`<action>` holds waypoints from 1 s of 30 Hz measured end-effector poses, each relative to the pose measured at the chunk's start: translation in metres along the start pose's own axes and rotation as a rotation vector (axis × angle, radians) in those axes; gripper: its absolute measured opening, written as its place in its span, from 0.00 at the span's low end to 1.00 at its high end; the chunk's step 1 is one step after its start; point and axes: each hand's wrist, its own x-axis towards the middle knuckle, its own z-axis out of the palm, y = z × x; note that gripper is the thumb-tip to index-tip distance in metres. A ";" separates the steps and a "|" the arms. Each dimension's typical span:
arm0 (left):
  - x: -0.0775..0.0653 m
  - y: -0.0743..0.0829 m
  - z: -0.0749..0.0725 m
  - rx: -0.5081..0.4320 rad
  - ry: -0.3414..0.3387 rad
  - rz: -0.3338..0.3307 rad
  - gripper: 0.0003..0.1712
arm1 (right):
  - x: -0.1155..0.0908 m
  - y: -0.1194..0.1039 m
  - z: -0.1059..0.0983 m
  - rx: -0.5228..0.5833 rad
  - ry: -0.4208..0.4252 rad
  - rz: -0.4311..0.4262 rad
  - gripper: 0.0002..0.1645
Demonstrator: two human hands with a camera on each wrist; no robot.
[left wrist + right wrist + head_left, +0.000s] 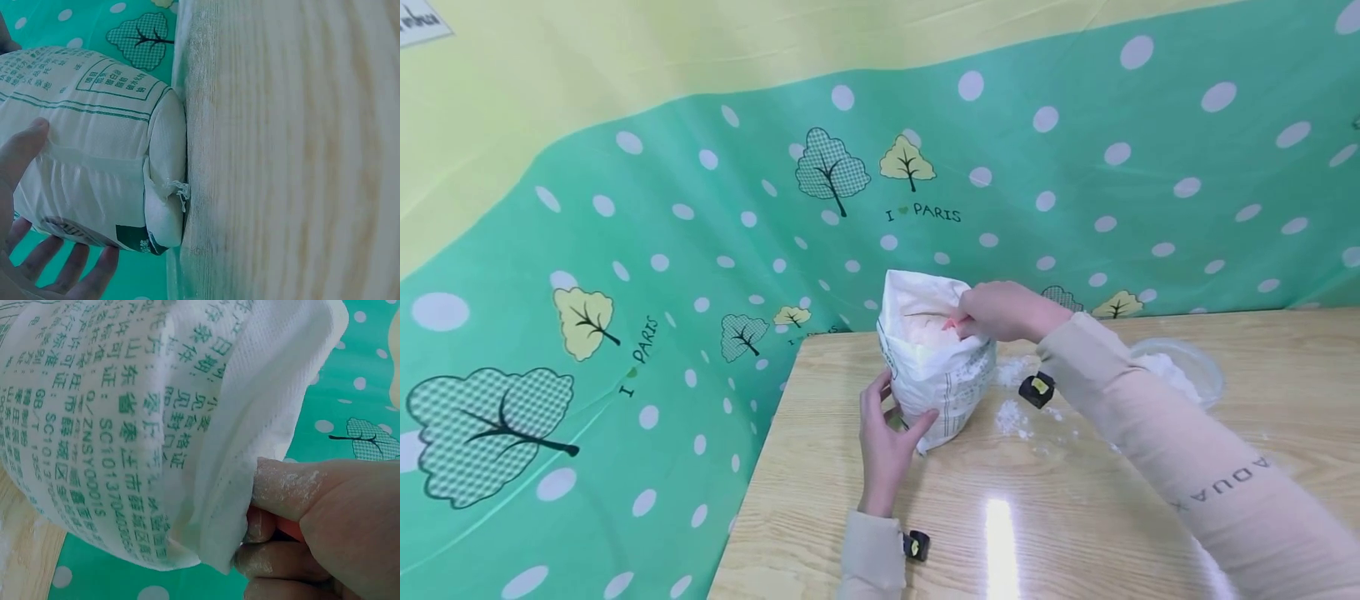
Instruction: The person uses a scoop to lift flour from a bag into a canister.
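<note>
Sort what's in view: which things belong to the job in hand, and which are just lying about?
Part of the job:
white bag, open, with powder inside
left hand, holding the bag
right hand, at the bag's mouth
red tool, mostly hidden in the right hand
clear bowl, probably, since it holds white powder

Just there:
spilled powder on the table
patterned cloth behind

green dotted cloth (722, 200) behind wooden table (812, 467)

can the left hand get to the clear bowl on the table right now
Probably not easily: the left hand is holding the white bag, and the right sleeve stretches across between that hand and the clear bowl.
</note>
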 end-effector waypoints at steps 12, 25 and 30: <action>-0.001 -0.002 0.000 -0.006 -0.004 0.004 0.49 | -0.007 0.000 -0.002 0.119 0.017 0.002 0.12; 0.001 -0.002 0.001 -0.007 -0.015 0.001 0.50 | -0.009 0.016 0.007 0.290 0.058 -0.066 0.13; 0.001 -0.002 0.000 0.001 -0.010 0.004 0.50 | -0.009 0.021 0.013 0.345 0.093 -0.088 0.13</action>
